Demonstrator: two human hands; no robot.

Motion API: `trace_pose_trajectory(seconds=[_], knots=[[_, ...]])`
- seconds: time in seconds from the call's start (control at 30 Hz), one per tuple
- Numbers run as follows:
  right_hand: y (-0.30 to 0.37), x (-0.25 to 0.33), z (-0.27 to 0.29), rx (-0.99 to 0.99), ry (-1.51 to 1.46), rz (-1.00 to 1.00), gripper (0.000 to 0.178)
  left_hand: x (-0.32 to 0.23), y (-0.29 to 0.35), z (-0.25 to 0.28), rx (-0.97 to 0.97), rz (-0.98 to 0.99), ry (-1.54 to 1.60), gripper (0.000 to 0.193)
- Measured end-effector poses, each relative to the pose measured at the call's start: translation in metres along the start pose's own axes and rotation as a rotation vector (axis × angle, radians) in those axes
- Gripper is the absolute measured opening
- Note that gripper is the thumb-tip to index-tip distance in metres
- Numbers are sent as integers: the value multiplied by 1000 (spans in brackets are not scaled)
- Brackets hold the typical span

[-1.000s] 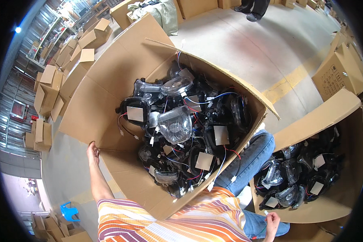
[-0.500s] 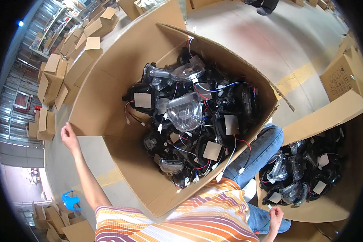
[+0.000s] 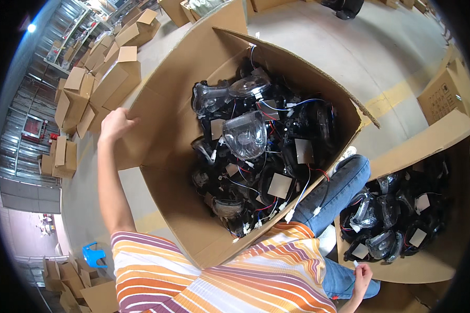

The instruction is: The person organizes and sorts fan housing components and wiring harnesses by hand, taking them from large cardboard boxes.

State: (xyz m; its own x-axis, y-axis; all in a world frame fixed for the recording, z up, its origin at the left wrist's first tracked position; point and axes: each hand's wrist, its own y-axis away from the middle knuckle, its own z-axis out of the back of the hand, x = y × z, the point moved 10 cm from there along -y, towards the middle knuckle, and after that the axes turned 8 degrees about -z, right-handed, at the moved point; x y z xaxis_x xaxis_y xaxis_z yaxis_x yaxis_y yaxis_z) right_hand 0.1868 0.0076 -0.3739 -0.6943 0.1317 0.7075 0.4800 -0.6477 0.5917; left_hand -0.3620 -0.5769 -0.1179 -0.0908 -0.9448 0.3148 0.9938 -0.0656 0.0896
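My left hand is closed at the edge of a raised side flap of a large open cardboard box, its fingers curled on the flap. Inside the box lie many lamp units with clear lenses, such as this headlight, with black housings, silvery plates and thin wires ending in white connectors. My right hand is closed low at the right, over my jeans, with a small white piece showing at the fingertips. Its exact kind is too small to tell.
A second open box at the right holds more lamp units. Stacked cartons stand at the far left, near a blue stool. Another carton is at the right, and a person's dark shoe shows at the top.
My left hand has moved up and to the right with the flap edge. A black lamp unit with a silvery plate at the box's left side no longer shows there. My right hand has barely moved.
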Motion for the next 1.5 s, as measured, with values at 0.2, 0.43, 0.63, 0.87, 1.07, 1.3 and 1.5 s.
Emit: trace_pose_trajectory(seconds=[0.2, 0.43, 0.63, 0.87, 1.07, 1.3, 1.5], knots=[[3, -9, -8, 6, -31, -38, 8, 2, 19, 13, -277, 182, 7, 46], [0, -5, -2, -6, -15, -16, 8, -4, 17, 41, -711, -10, -59, 50], [1, -1, -8, -4, 9, -21, 7, 3, -8, 43, -708, -32, -91, 49], [6, 0, -4, -20, 11, -22, 7, 20, -55, -3, -611, -115, 383, 37], [-2, -21, 8, -47, 59, 1, 7, 96, -85, -135, -466, 263, 435, 51], [-9, -40, 2, -21, 100, -88, 7, 228, 18, -348, -11, 909, 593, 78], [-14, -38, 7, -39, 108, -113, 7, 187, 42, -411, 23, 922, 1538, 57]])
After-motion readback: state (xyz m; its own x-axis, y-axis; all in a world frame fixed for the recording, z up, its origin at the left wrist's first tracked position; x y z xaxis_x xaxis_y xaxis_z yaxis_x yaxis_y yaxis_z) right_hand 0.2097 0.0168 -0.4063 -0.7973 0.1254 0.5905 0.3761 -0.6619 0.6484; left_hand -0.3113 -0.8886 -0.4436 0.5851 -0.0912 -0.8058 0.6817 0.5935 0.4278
